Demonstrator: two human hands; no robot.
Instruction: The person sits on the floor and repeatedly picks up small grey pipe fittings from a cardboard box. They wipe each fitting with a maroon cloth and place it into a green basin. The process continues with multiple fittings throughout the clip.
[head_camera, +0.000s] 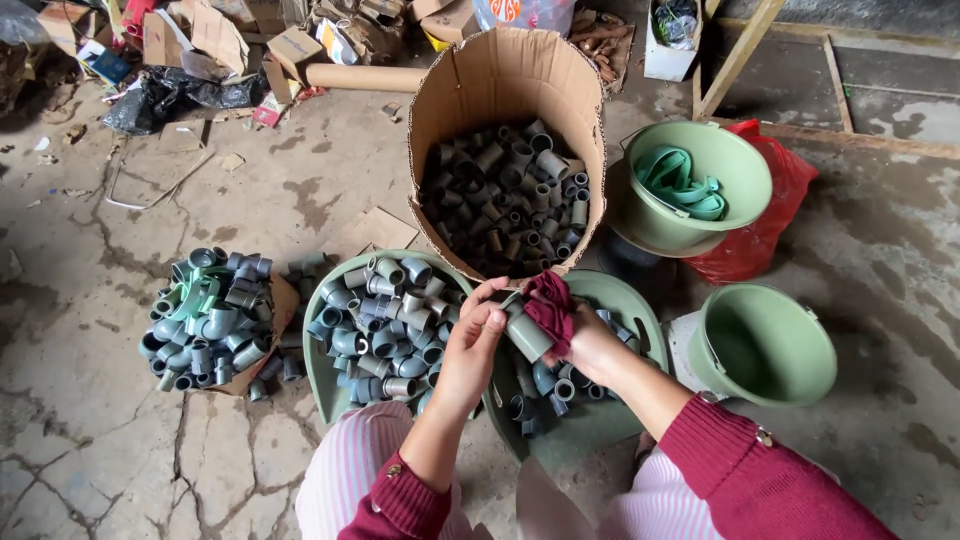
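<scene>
Cracked grey concrete floor is spreading under everything, stained and littered with cardboard scraps at the top edge. Standing at the centre is a tall round cardboard box, its rim torn, holding a dark heap of short grey pipe fittings whose lower layers are lying hidden in shadow. To its right a pale green plastic bucket is holding loops of teal strap, and is covering part of a red plastic bag; a second green bucket is tipping toward the viewer. Two flat green trays are lying near the knees: the left tray is piled with glossy grey elbows, and the right tray is largely blocked by the person's arms. A loose mound of fittings is sitting further left. The left hand is gripping a grey pipe fitting held just above the right tray, while the right hand is pressing a dark red cloth against it, fingers mostly concealed.
</scene>
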